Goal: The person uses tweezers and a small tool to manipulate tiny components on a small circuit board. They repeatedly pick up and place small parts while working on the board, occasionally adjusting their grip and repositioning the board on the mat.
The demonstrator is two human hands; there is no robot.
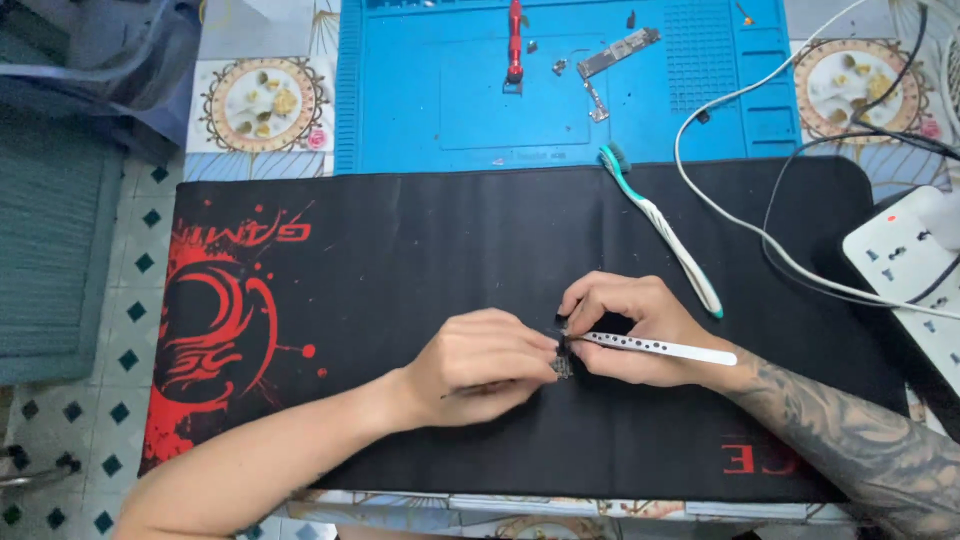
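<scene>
My left hand [480, 362] rests on the black desk mat [420, 250] and pinches a small dark electronic part [562, 366] at its fingertips. My right hand [625, 325] holds silver tweezers [660, 348] with a row of holes, their tips touching that same small part. The two hands meet at the middle of the mat. The part is tiny and mostly hidden by the fingers.
A blue repair mat [470, 110] lies behind, with a red screwdriver [515, 40], a long circuit board [618, 52] and small metal pieces. A white and teal toothbrush [662, 228] lies on the black mat. A white power strip [905, 255] and cables sit at right.
</scene>
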